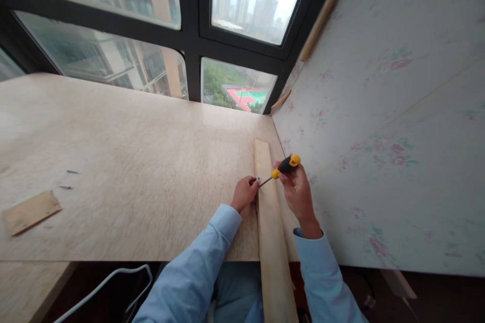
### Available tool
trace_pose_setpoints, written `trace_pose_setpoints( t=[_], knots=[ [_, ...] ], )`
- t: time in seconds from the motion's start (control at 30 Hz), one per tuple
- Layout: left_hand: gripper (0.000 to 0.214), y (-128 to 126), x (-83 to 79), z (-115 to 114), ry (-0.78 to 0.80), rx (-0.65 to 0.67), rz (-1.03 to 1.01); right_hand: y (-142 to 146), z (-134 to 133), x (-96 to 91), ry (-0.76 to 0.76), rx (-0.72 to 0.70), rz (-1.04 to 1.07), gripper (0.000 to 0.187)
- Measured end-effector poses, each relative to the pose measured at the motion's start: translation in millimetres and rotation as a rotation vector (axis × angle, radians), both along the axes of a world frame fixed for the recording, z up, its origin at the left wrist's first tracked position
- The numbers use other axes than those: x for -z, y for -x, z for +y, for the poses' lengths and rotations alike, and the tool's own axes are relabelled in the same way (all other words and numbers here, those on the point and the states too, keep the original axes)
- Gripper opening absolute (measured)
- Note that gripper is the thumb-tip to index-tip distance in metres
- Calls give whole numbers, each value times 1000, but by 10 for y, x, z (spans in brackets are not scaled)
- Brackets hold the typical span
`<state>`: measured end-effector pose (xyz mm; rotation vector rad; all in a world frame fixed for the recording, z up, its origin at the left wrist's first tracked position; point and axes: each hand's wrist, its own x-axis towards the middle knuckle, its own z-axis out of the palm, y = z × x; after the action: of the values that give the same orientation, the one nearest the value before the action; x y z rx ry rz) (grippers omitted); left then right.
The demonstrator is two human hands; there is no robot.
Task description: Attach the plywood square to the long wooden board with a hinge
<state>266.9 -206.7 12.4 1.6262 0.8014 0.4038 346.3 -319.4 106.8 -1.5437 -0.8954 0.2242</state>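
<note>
My right hand [298,192] is wrapped round the yellow and black handle of a screwdriver [287,165]. Its thin shaft slants down to the left, with the tip near the fingers of my left hand [245,193]. Those fingers are pinched together at the left edge of a long pale wooden board [271,232]. A tiny shiny metal piece shows at the fingertips, too small to name. The board lies lengthwise on the marble-patterned ledge [151,161], and its near end sticks out over the front edge towards me.
A short wooden piece [32,211] lies at the left, with two small dark metal pieces, one a thin fastener [73,172], beside it. A flower-patterned wall [379,161] rises close on the right. Dark-framed windows [191,70] stand behind the ledge. A white cable [109,277] hangs below the front edge.
</note>
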Motion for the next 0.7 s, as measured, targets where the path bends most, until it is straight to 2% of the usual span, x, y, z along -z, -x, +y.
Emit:
trace_pose_setpoints(
  t=[0.13,0.2,0.27,0.4,0.47,0.53,0.6,0.7],
  knots=[
    [25,7,-12,-3,41,1,-16,-52,72,-27,125,275,-199,60],
    [25,7,-10,0,28,-3,-20,-57,94,-33,154,328,-228,67],
    [26,4,-4,2,-5,-9,-12,-52,97,-21,122,243,-172,67],
    [27,2,1,-7,-57,-19,26,-30,48,8,10,-51,13,55],
    [27,4,-5,-18,-76,-26,33,-24,17,-10,18,-110,43,51],
    [27,6,-17,-28,-86,-32,31,-29,3,-47,73,-43,-13,47],
    [27,7,-28,-34,-80,-38,29,-42,9,-82,149,112,-120,44],
    [26,8,-34,-33,-62,-44,30,-61,38,-88,213,253,-194,50]
  ],
)
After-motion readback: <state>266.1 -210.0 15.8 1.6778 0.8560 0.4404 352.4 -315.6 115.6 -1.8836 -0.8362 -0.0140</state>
